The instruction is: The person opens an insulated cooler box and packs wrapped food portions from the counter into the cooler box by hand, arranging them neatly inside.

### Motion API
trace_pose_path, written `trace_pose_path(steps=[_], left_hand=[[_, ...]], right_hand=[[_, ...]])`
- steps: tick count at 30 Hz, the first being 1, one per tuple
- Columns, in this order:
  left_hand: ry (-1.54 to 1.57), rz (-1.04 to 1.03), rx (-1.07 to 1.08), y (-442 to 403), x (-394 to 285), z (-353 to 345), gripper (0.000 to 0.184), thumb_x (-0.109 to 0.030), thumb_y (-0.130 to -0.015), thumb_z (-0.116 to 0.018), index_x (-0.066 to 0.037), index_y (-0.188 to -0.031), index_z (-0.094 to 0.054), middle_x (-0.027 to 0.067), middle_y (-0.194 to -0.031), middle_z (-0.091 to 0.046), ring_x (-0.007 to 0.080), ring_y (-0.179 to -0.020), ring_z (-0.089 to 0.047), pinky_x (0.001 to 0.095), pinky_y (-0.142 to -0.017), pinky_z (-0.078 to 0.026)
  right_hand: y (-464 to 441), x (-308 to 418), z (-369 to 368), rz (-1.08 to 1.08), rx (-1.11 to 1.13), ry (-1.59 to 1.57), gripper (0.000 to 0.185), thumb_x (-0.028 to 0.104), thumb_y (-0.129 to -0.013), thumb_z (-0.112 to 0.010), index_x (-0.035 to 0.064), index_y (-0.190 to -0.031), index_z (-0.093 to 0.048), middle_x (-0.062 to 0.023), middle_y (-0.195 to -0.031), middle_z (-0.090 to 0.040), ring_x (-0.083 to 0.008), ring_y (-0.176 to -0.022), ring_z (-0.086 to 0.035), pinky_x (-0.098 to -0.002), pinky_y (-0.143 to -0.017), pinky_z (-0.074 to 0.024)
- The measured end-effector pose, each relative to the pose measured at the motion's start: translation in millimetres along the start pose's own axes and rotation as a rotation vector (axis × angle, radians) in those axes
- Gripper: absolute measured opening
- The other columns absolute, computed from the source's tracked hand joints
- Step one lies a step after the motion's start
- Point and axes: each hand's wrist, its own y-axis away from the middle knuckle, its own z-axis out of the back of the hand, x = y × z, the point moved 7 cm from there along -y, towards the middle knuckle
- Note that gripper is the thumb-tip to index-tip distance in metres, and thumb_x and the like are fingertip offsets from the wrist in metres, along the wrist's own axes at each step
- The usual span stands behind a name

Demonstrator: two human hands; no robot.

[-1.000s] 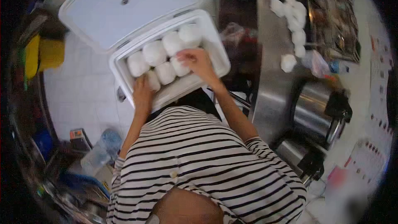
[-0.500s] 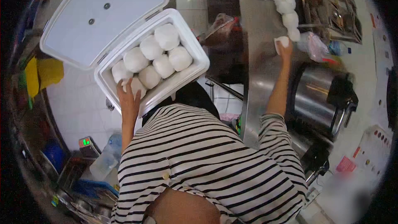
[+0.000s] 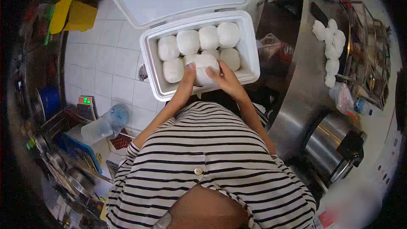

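My left hand [image 3: 186, 82] and my right hand [image 3: 231, 84] grip a white rounded bundle [image 3: 205, 65] from its two sides, thumbs on top. It is over the near side of a white cooler box [image 3: 151, 65], partly covering other bundles behind it. Several similar white bundles [image 3: 188, 42] sit in rows inside the box, smooth and soft-looking; what they contain cannot be made out. The hinged lid [image 3: 178, 0] is tipped back on the far side.
On the steel counter [image 3: 292, 97] at right lie small white pieces [image 3: 332, 51] in a string, a clear bag [image 3: 341, 97] and a big metal pot [image 3: 326, 142]. At left are a large plastic bottle [image 3: 106, 125], a green-lit display [image 3: 86, 101] and a yellow item [image 3: 80, 15].
My right hand has come from the white pieces on the counter to the cooler box. My left hand has shifted within the box, and both now hold one bundle. The view has turned right.
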Motion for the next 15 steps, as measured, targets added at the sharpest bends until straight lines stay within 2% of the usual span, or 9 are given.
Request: trace_pose_path(steps=[3, 5, 6, 7, 9, 10, 12, 13, 15], left_hand=[[-0.269, 0.018, -0.048, 8.1, -22.6, 4.0, 0.058, -0.048, -0.095, -0.025, 0.004, -0.113, -0.042, 0.0169, -0.103, -0.049, 0.0223, -0.096, -0.047, 0.0335, -0.086, -0.040], [-0.409, 0.203, 0.072, -2.2, -14.4, 17.2, 0.048, -0.041, -0.095, -0.034, 0.004, -0.097, -0.051, 0.0227, -0.087, -0.051, 0.0282, -0.080, -0.052, 0.0400, -0.072, -0.044], [-0.744, -0.003, 0.064, -4.5, -30.4, 30.9, 0.040, -0.034, -0.093, -0.039, 0.004, -0.095, -0.052, 0.0248, -0.090, -0.050, 0.0320, -0.081, -0.052, 0.0418, -0.072, -0.044], [-1.070, -0.218, 0.050, -1.0, -53.9, 27.6, 0.032, -0.027, -0.092, -0.043, 0.003, -0.094, -0.054, 0.0268, -0.092, -0.050, 0.0359, -0.083, -0.052, 0.0436, -0.072, -0.044], [-1.029, -0.398, -0.297, 23.0, -100.8, 36.9, 0.020, -0.013, -0.087, -0.048, 0.001, -0.100, -0.053, 0.0277, -0.099, -0.050, 0.0412, -0.088, -0.051, 0.0456, -0.077, -0.043], [-1.040, -0.448, -0.286, 24.9, -103.3, 33.9, 0.019, -0.011, -0.086, -0.047, 0.000, -0.101, -0.053, 0.0269, -0.100, -0.050, 0.0407, -0.090, -0.051, 0.0453, -0.078, -0.043], [-1.063, -0.550, -0.263, 27.2, -108.1, 28.0, 0.020, -0.008, -0.086, -0.046, -0.001, -0.103, -0.052, 0.0254, -0.102, -0.049, 0.0396, -0.094, -0.050, 0.0447, -0.081, -0.042], [-1.086, -0.502, -0.111, 20.8, -92.9, 22.4, 0.024, -0.007, -0.084, -0.046, -0.001, -0.107, -0.049, 0.0238, -0.106, -0.049, 0.0397, -0.101, -0.047, 0.0436, -0.086, -0.040], [-1.062, -0.542, -0.064, 13.6, -74.3, 13.8, 0.025, -0.008, -0.086, -0.045, 0.002, -0.108, -0.047, 0.0236, -0.110, -0.047, 0.0394, -0.104, -0.045, 0.0427, -0.088, -0.039]], right_hand=[[-14.7, -16.0, -8.8, 0.155, -0.089, 0.109, 0.053, 0.035, -0.082, -0.062, 0.0025, -0.121, -0.045, -0.0083, -0.109, -0.054, -0.0163, -0.098, -0.050, -0.0293, -0.083, -0.0412], [-27.4, -25.0, -10.9, -0.278, 0.054, 0.022, 0.061, 0.040, -0.079, -0.063, 0.0041, -0.124, -0.042, -0.0084, -0.110, -0.053, -0.0176, -0.099, -0.049, -0.0311, -0.083, -0.0412], [-30.0, -22.6, -7.5, -0.487, 0.111, -0.016, 0.065, 0.043, -0.078, -0.063, 0.0049, -0.125, -0.041, -0.0084, -0.111, -0.052, -0.0182, -0.099, -0.049, -0.0321, -0.083, -0.0413], [-34.8, -8.1, -8.8, -0.446, 0.201, -0.023, 0.073, 0.049, -0.074, -0.063, 0.0047, -0.127, -0.038, -0.0094, -0.115, -0.051, -0.0207, -0.101, -0.050, -0.0357, -0.083, -0.0416], [-52.6, -35.1, -21.8, -0.423, 0.181, -0.132, 0.068, 0.046, -0.077, -0.061, 0.0035, -0.125, -0.040, -0.0114, -0.116, -0.051, -0.0224, -0.102, -0.050, -0.0370, -0.081, -0.0419], [-60.7, -51.7, -34.2, -0.411, 0.173, -0.193, 0.065, 0.045, -0.078, -0.060, 0.0029, -0.124, -0.041, -0.0124, -0.116, -0.051, -0.0233, -0.103, -0.051, -0.0377, -0.081, -0.0420], [-76.0, -59.1, -43.5, -0.238, 0.007, 0.147, 0.063, 0.046, -0.079, -0.058, -0.0028, -0.118, -0.046, -0.0162, -0.115, -0.053, -0.0269, -0.102, -0.053, -0.0419, -0.078, -0.0441], [-82.2, -61.8, -48.8, -0.163, -0.086, 0.323, 0.063, 0.047, -0.080, -0.057, -0.0057, -0.115, -0.049, -0.0182, -0.115, -0.054, -0.0288, -0.101, -0.054, -0.0441, -0.076, -0.0451], [-90.1, -84.7, -52.2, 0.034, -0.218, 0.745, 0.054, 0.039, -0.081, -0.055, -0.0050, -0.112, -0.050, -0.0197, -0.114, -0.054, -0.0313, -0.100, -0.054, -0.0434, -0.077, -0.0445]])
